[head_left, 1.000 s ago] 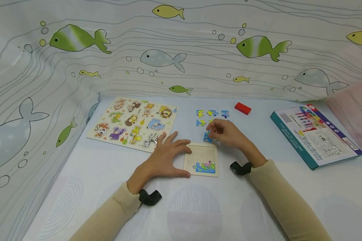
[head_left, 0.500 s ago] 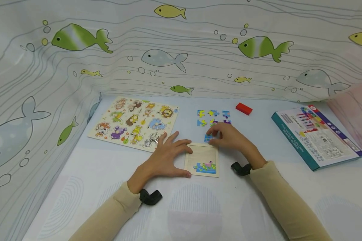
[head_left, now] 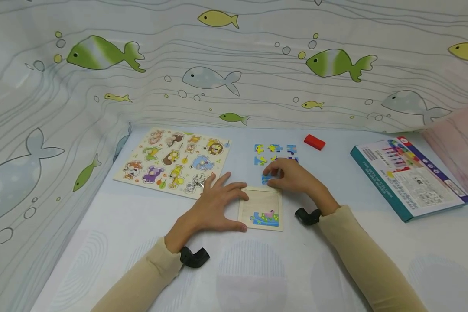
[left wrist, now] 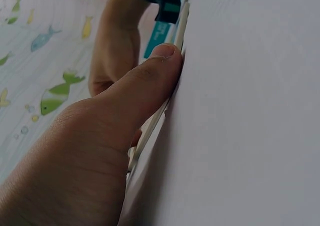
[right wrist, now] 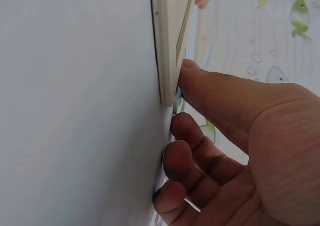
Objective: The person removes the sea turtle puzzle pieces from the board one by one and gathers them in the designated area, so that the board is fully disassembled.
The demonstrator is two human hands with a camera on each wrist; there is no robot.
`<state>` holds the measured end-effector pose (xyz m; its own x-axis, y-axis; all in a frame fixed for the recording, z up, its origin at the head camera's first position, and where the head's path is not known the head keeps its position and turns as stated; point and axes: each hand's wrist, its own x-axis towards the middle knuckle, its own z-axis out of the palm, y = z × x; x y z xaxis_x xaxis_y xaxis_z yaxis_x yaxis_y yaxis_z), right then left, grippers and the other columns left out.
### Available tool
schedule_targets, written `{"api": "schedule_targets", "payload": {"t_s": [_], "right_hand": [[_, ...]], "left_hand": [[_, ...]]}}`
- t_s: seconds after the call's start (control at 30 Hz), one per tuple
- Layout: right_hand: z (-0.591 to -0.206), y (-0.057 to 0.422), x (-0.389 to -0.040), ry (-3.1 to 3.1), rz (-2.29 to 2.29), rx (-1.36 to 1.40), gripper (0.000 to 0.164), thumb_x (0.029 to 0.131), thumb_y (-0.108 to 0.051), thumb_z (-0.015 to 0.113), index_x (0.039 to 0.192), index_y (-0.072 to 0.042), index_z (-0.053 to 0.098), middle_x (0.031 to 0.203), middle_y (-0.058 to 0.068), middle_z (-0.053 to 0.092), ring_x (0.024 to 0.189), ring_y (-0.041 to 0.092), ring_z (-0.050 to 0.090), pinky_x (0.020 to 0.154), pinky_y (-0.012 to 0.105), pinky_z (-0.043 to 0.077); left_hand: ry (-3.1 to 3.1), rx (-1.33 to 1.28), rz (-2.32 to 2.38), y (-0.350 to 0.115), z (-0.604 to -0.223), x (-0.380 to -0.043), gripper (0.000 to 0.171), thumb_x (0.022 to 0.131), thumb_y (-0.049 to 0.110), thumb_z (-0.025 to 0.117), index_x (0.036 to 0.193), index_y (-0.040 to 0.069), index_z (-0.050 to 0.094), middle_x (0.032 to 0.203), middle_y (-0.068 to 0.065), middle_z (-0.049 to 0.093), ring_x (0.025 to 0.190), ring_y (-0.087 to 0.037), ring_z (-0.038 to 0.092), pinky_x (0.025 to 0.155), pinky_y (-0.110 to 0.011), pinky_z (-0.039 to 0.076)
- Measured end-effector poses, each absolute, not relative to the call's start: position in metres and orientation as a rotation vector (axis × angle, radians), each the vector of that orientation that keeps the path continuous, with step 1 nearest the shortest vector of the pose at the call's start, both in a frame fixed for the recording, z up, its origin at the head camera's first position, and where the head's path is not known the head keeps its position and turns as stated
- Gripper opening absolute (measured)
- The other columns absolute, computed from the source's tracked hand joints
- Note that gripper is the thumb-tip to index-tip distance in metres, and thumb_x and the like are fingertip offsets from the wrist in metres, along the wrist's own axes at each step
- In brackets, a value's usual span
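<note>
My left hand (head_left: 218, 206) is spread at the left side of a small wooden puzzle tray (head_left: 281, 210), its thumb on the lower left corner and fingertips on the upper left. In the left wrist view the thumb (left wrist: 150, 75) lies along the tray's edge. Joined blue and green puzzle pieces (head_left: 266, 219) with a pink figure fill the tray's lower right. Just beyond the far rim my right hand (head_left: 296, 175) pinches a blue puzzle piece (head_left: 265, 179) between thumb and index finger, partly hidden by them. The right wrist view shows that thumb (right wrist: 220, 88) at the tray's corner.
Several loose puzzle pieces (head_left: 274, 148) lie in rows behind the right hand, beside a red block (head_left: 314, 142). A board of animal shapes (head_left: 121, 175) lies at the left, close to the left fingers. A teal-edged box (head_left: 425, 182) lies at the right.
My right hand has come slightly nearer the tray's far rim, and the blue puzzle piece at its fingertips has shifted a little left. The left hand stays at the tray.
</note>
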<state>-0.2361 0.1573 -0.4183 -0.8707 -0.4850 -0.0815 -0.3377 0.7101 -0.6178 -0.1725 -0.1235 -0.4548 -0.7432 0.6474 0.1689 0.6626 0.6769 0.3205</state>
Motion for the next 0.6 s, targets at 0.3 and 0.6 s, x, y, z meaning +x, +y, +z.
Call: {"api": "schedule_targets", "payload": {"t_s": [0.3, 0.6], "right_hand": [[-0.415, 0.148, -0.243, 2.678, -0.866, -0.713, 0.027, 0.089, -0.016, 0.078, 0.116, -0.01, 0.074, 0.102, 0.007, 0.066, 0.09, 0.021, 0.056, 0.078, 0.031, 0.05], [-0.413, 0.139, -0.25, 2.674, -0.845, -0.746, 0.026, 0.09, -0.016, 0.077, 0.115, -0.009, 0.073, 0.099, 0.007, 0.066, 0.09, 0.021, 0.057, 0.078, 0.03, 0.05]], "left_hand": [[-2.83, -1.117, -0.595, -0.123, -0.453, -0.17, 0.069, 0.069, 0.078, 0.073, 0.124, 0.037, 0.062, 0.154, 0.008, 0.05, 0.155, -0.041, 0.026, 0.118, -0.072, 0.01], [-2.832, -1.123, -0.599, -0.124, -0.453, -0.172, 0.069, 0.07, 0.078, 0.073, 0.124, 0.037, 0.062, 0.154, 0.008, 0.05, 0.155, -0.041, 0.026, 0.119, -0.071, 0.009]]}}
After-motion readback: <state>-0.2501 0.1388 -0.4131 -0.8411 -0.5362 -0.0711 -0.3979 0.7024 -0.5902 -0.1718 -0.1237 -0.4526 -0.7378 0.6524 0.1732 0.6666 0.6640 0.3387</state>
